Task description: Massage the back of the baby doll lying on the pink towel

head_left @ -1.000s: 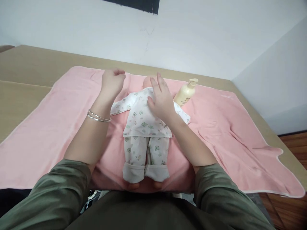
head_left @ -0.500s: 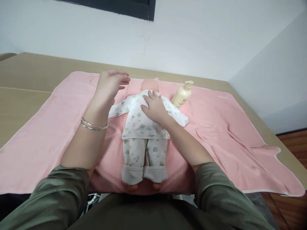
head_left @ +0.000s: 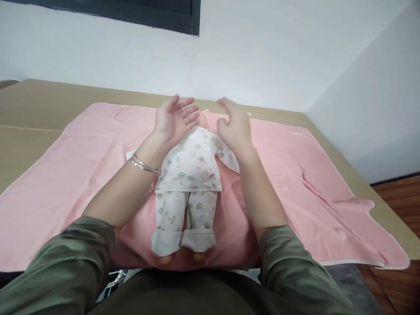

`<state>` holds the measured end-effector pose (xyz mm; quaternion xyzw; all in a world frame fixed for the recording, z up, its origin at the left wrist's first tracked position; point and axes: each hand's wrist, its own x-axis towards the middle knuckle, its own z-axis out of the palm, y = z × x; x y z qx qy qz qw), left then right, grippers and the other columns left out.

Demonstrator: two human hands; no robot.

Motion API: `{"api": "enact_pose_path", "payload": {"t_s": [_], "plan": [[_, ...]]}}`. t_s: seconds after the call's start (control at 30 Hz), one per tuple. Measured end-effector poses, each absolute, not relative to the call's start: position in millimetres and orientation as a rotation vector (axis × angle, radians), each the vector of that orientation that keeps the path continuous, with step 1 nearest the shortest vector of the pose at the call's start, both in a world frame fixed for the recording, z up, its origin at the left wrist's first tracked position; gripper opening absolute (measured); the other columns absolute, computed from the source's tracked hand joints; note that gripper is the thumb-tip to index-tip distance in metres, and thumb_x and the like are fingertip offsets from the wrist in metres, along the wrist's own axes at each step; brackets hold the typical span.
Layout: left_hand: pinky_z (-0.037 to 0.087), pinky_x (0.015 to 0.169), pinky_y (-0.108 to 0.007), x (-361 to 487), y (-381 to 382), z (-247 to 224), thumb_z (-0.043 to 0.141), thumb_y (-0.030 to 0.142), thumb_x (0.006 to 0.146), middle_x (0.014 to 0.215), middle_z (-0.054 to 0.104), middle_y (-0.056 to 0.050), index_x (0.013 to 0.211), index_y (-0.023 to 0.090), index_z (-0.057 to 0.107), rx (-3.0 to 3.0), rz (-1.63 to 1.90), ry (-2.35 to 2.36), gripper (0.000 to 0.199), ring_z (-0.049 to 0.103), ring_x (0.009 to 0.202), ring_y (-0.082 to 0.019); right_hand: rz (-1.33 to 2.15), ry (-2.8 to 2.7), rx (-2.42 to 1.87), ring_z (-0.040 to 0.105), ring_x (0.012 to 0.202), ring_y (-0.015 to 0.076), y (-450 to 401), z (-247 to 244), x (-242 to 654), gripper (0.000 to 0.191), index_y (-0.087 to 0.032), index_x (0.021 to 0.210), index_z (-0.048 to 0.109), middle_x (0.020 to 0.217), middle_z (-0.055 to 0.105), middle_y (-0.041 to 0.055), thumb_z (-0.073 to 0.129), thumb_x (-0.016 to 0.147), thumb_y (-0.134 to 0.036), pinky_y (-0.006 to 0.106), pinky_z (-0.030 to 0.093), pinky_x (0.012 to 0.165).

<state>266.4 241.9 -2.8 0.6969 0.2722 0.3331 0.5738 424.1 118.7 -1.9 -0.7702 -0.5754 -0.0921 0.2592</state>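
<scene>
Baby doll (head_left: 188, 168) laid out at centre stage, head (head_left: 203, 120) toward the wall (head_left: 272, 57), feet (head_left: 198, 258) by the near edge of the pink blanket (head_left: 295, 210), and whether it lies face up or face down I can't tell! In from the left comes the view of the left hand (head_left: 176, 120), palm turned up, fingers loosely spread, overlapping the doll's shoulder and part of its head; nothing in its grasp, and contact is too close to call. Over on the other side, the right hand (head_left: 236, 129), blurred, thumb well apart from the fingers, nothing visible in it, just above the printed sleeve (head_left: 226, 155). Now, the handling: this looks a light one, probably firm in the head and feet, with soft, loose cloth on top. The shirt (head_left: 193, 168) and trousers (head_left: 201, 210) would likely slide and bunch if pinched alone, so the sound hold is on the body itself, one palm under head and neck, the other under the hips, well clear of those floppy turned-up cuffs (head_left: 198, 240)
</scene>
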Motion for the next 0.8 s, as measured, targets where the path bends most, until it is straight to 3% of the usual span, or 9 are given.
{"api": "enact_pose_path", "payload": {"t_s": [0.1,0.23,0.37,0.53,0.67,0.8], "plan": [[0.059,0.111,-0.050,306.5,250.3,-0.1,0.024,0.066,0.107,0.145,0.071,-0.018,0.159,0.021,0.055,1.784,0.726,0.595,0.075,0.064,0.145,-0.033,-0.493,-1.358,-2.080,0.026,0.171,0.0363,112.4,2.7,469.4,0.072,-0.013,0.175,0.032,0.179,0.035,0.0146,0.031,0.105,-0.027,0.066,0.025,0.139],[0.060,0.108,-0.050,364.8,256.4,-1.7,0.025,0.069,0.105,0.140,0.070,-0.021,0.160,0.013,0.053,1.849,0.569,0.508,0.084,0.062,0.147,-0.034,-0.492,-1.357,-2.153,0.019,0.172,0.0429,122.3,-17.1,503.0,0.072,-0.013,0.176,0.027,0.182,0.024,0.0201,0.032,0.111,-0.044,0.077,0.022,0.134],[0.060,0.104,-0.057,397.6,257.7,-8.0,0.019,0.068,0.104,0.138,0.068,-0.026,0.152,0.008,0.057,1.861,0.483,0.457,0.086,0.059,0.149,-0.037,-0.369,-1.459,-2.222,0.023,0.171,0.0400,134.4,-31.8,500.5,0.069,-0.010,0.168,0.042,0.179,0.033,0.0222,0.025,0.115,-0.051,0.072,0.020,0.136],[0.057,0.105,-0.065,405.9,257.0,-13.2,0.027,0.068,0.103,0.134,0.067,-0.025,0.141,0.007,0.064,1.929,0.486,0.483,0.080,0.053,0.154,-0.041,-0.354,-1.446,-2.225,0.036,0.165,0.0376,135.3,-32.2,490.3,0.074,-0.007,0.159,0.055,0.169,0.049,0.0236,0.014,0.117,-0.051,0.070,0.016,0.138],[0.057,0.107,-0.064,406.8,254.7,-16.2,0.022,0.069,0.103,0.132,0.068,-0.024,0.137,0.007,0.064,1.878,0.477,0.434,0.083,0.054,0.153,-0.040,-0.399,-1.439,-2.213,0.039,0.163,0.0386,135.7,-34.2,491.8,0.077,-0.010,0.151,0.063,0.159,0.060,0.0223,0.011,0.116,-0.055,0.074,0.016,0.137],[0.058,0.112,-0.060,388.7,248.5,-16.5,0.016,0.067,0.104,0.128,0.072,-0.023,0.135,0.010,0.067,1.847,0.432,0.502,0.082,0.057,0.151,-0.039,-0.439,-1.407,-2.230,0.039,0.162,0.0398,139.3,-39.4,493.8,0.074,-0.010,0.148,0.064,0.160,0.058,0.0234,0.014,0.116,-0.056,0.075,0.017,0.136]]}}
